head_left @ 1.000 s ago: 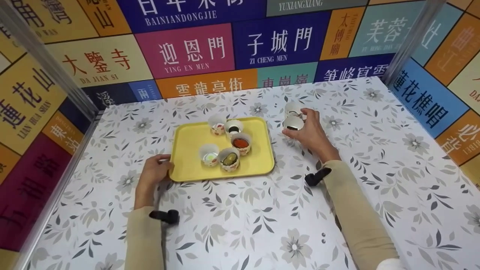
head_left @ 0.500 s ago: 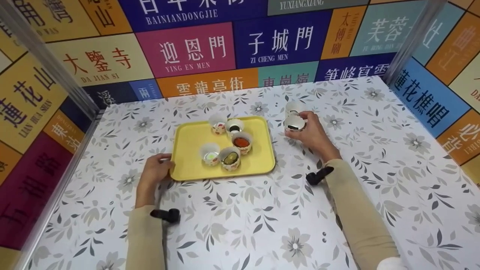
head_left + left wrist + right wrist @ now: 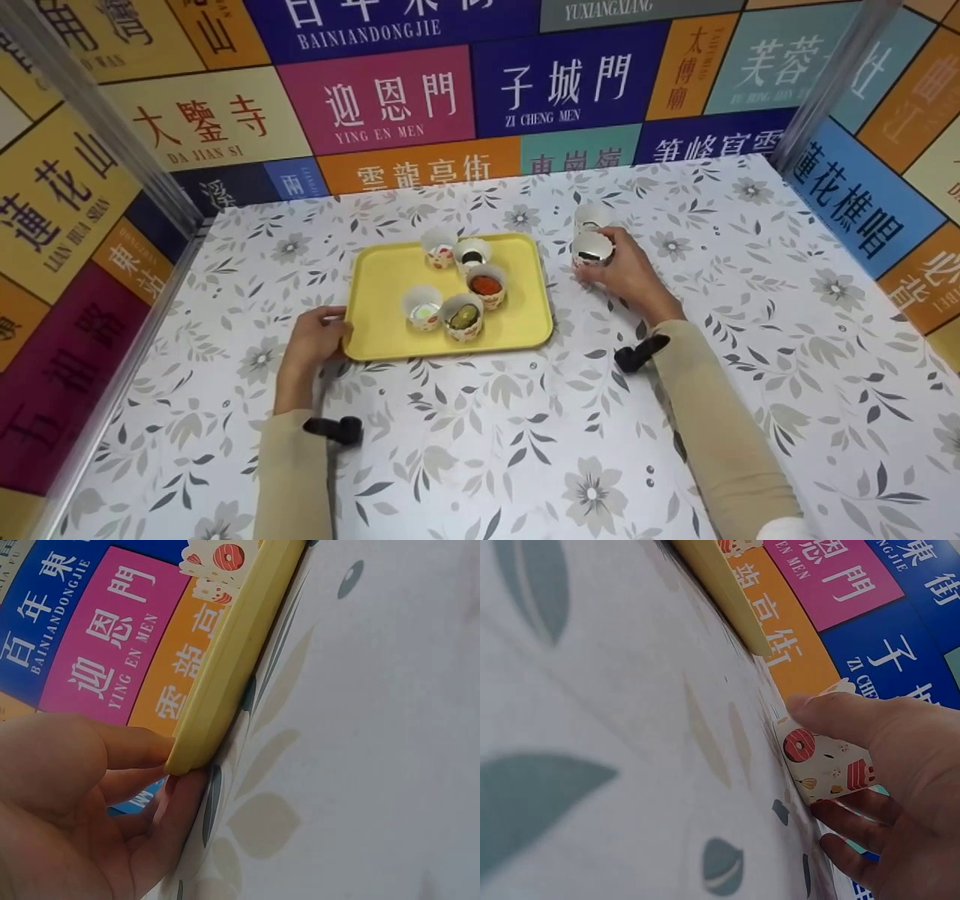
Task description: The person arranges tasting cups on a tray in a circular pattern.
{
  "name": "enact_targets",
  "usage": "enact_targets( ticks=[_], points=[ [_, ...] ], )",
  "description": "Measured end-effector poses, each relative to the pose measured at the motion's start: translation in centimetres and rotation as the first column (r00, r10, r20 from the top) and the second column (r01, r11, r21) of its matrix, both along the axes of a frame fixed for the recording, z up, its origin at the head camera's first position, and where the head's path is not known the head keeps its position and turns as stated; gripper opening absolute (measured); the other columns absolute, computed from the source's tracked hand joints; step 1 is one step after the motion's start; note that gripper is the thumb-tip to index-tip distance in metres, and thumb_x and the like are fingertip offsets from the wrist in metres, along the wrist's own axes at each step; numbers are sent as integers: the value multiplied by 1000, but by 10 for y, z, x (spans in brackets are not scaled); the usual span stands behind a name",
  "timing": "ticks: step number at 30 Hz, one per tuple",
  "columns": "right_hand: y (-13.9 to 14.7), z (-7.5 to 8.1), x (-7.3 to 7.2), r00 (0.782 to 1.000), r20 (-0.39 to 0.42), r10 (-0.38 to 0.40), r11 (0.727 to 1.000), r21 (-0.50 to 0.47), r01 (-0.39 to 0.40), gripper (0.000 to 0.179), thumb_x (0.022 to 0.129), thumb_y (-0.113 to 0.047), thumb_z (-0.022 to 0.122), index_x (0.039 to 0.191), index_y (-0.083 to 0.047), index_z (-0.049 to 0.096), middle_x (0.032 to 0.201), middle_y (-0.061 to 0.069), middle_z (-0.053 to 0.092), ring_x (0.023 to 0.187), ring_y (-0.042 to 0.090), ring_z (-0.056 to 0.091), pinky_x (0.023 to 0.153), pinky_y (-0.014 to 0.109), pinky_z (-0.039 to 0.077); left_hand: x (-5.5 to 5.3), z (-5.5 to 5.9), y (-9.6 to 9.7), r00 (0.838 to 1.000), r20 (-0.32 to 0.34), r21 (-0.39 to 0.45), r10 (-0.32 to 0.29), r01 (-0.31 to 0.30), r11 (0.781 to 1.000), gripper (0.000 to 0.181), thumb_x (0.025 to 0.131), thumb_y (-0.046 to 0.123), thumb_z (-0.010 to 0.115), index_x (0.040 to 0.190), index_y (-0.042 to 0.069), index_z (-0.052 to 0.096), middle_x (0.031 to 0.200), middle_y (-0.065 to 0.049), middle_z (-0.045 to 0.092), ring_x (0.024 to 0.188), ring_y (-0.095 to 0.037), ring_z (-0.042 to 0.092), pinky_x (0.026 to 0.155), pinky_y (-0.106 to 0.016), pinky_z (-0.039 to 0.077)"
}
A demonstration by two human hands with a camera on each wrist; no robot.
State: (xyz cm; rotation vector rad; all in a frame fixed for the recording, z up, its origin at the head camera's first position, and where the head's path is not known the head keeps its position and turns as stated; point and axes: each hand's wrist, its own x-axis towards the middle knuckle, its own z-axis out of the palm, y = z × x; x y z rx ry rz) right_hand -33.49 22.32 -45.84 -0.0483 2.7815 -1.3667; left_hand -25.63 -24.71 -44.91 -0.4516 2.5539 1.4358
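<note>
My left hand [image 3: 315,337] pinches the left edge of a yellow tray [image 3: 375,300]. In the left wrist view its thumb lies against the rim and a finger tucks beneath. My right hand [image 3: 626,274] holds a small patterned paper cup [image 3: 825,757] between thumb and fingers, right of the tray. Something dark shows inside this cup. Just behind it stands another paper cup [image 3: 592,216], partly hidden. On the tray are several similar cups: one with orange-red contents [image 3: 487,286], one with a greenish item [image 3: 463,316], one with a black-and-white item [image 3: 472,256].
Two more cups on the tray are a cup with pale green contents [image 3: 424,309] and a cup at the back [image 3: 439,249]. A floral cloth [image 3: 487,450] covers the table. Lettered panels [image 3: 382,97] rise behind it and at both sides.
The fingers of my right hand have come down slightly around the cup, which stays in nearly the same spot. My left hand and the tray look unmoved.
</note>
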Motion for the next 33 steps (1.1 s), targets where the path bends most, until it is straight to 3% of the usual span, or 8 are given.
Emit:
enact_targets(
  ticks=[16, 29, 33],
  points=[
    [-9, 7, -2, 998, 39, -50, 999, 4, 50, 80, 87, -27, 79, 151, -10, 34, 150, 16, 44, 136, 31, 44, 118, 50, 33, -1, -1, -2, 1000, 4, -29, 0, 0, 1000, 47, 97, 12, 52, 142, 1, 53, 132, -25, 60, 91, -19, 66, 69, -23, 54],
    [-27, 16, 4, 1000, -9, -5, 1000, 10, 5, 81, 88, -32, 77, 152, -8, 33, 149, 18, 45, 135, 31, 46, 115, 48, 38, -1, -3, 2, 999, -49, -17, 23, -24, 1000, 45, 94, 8, 53, 137, -2, 58, 123, -27, 64, 79, -13, 64, 64, -21, 52],
    [-36, 22, 8, 1000, -20, 12, 1000, 25, -11, 80, 88, -33, 77, 151, -10, 34, 151, 17, 45, 136, 31, 46, 114, 49, 39, -2, -4, 1, 999, -29, -39, 27, -28, 999, 45, 95, 10, 53, 138, -1, 57, 125, -25, 64, 81, -14, 64, 64, -21, 52]
  ],
)
